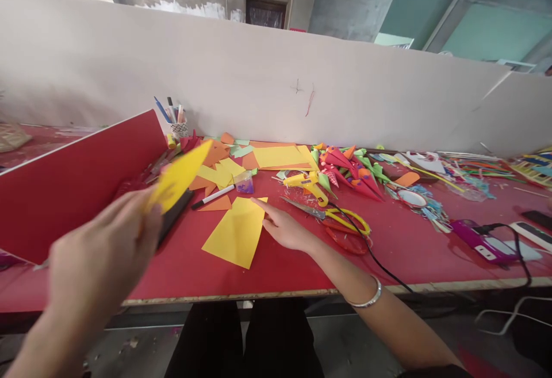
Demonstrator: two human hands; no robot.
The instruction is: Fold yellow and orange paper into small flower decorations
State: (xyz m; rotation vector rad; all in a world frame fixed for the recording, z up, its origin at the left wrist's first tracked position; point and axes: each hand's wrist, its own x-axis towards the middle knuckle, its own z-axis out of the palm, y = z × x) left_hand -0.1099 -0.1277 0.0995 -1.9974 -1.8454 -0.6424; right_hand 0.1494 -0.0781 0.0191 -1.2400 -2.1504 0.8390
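One yellow paper piece (183, 172) is pinched in the left hand (106, 245), raised above the red desk (284, 271). Well apart from it, the right hand (285, 228) spreads thumb and index finger, the finger laid across the far right corner of a yellow sheet (237, 233) lying flat near the scissors (319, 214).

We wear a shiny silver bracelet (371, 301) round our right arm (336, 268), black trousers (280, 343) and a dark sleeve (440, 373).
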